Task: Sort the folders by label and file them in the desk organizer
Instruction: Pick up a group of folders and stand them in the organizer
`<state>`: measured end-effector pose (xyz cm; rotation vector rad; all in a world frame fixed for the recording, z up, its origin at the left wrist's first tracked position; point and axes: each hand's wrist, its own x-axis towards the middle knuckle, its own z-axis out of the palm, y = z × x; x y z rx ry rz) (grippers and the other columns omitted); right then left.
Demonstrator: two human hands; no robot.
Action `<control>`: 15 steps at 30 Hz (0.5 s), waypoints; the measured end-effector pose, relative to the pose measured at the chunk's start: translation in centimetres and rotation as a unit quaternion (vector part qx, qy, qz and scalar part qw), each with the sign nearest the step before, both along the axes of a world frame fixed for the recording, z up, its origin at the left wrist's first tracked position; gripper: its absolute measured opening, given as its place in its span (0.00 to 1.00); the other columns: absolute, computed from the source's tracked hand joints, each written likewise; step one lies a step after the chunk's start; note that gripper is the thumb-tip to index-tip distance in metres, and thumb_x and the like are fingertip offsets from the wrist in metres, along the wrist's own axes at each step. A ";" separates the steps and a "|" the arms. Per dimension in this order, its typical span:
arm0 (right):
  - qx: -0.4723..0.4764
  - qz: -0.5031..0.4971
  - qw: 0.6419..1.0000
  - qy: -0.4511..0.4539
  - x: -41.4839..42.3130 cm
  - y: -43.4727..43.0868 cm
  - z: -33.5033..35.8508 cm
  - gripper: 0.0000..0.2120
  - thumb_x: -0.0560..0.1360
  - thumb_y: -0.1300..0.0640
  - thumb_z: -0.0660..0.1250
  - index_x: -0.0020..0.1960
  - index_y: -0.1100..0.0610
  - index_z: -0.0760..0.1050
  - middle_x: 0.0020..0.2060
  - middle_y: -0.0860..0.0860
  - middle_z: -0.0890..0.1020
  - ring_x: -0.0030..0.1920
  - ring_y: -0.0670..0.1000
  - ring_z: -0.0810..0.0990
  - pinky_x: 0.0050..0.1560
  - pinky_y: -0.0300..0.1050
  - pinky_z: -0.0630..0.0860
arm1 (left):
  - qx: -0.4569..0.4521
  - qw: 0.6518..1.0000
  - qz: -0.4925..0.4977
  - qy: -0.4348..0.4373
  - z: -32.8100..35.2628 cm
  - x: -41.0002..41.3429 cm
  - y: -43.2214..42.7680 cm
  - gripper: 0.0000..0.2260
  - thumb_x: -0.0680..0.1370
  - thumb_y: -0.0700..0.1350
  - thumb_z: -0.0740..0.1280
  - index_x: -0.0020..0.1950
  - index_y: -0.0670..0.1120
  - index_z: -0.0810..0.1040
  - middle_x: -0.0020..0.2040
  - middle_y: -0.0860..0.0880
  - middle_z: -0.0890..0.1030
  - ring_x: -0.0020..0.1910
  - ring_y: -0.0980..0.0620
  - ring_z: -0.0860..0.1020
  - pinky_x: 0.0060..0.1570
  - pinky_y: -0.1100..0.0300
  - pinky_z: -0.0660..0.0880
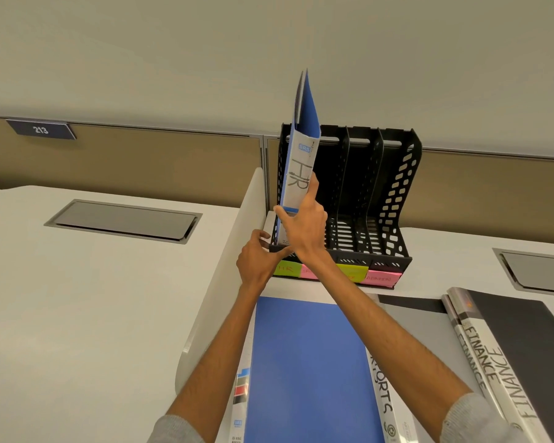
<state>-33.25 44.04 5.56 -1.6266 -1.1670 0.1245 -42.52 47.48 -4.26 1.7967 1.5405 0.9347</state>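
The right hand [304, 225] was clamped on the spine of the blue HR folder [301, 161]. Its thumb pressed the spine's left edge and its forefinger ran up the right edge beside the handwritten "HR", with the other fingers hidden behind the hand. The right forearm reached up and left from the near right corner, crossing over the left wrist.

The left hand [259, 260] gripped the near left corner of the black desk organizer [394, 193], fingers curled on the side wall and thumb along the front lip. Its forearm rose almost straight from the near edge.

The HR folder stood nearly upright with its lower end inside the leftmost compartment. Its top rose well above the organizer's back wall, the covers slightly spread.

Sticky notes lay along the organizer's front, with a green HR note [287, 269] under the leftmost slot and a pink note [383, 278] at the right.

Nearer, a blue folder [307, 362] lay flat on the desk under both arms. A white spine [381, 398] ending in "ORTS" lay just right of it, and the FINANCE folders [493, 362] were farther right. A white divider panel [224, 266] ran along the left.
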 end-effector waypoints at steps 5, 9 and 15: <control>0.007 0.047 0.999 0.003 1.1 0.6 1.7 0.48 0.72 0.54 0.75 0.78 0.54 0.45 0.68 0.57 0.73 0.58 0.55 0.81 0.51 0.51 0.81 | -0.012 0.999 0.015 0.032 0.3 1.1 0.0 0.40 0.64 0.72 0.68 0.66 0.48 0.70 0.59 0.48 0.79 0.54 0.48 0.80 0.48 0.52 0.76; 0.057 0.070 0.994 -0.057 2.5 0.6 5.0 0.47 0.74 0.47 0.72 0.76 0.47 0.39 0.69 0.58 0.70 0.49 0.51 0.83 0.43 0.44 0.83 | -0.010 0.998 0.044 0.044 0.0 1.6 0.3 0.32 0.69 0.66 0.70 0.64 0.46 0.72 0.59 0.47 0.78 0.55 0.47 0.79 0.48 0.54 0.77; 0.119 0.133 0.976 -0.128 3.2 2.3 10.4 0.33 0.80 0.48 0.63 0.78 0.52 0.49 0.78 0.60 0.54 0.64 0.48 0.73 0.43 0.29 0.74 | -0.006 0.999 0.044 0.023 -0.2 1.8 0.2 0.25 0.73 0.60 0.69 0.62 0.46 0.73 0.56 0.47 0.79 0.54 0.46 0.80 0.46 0.57 0.75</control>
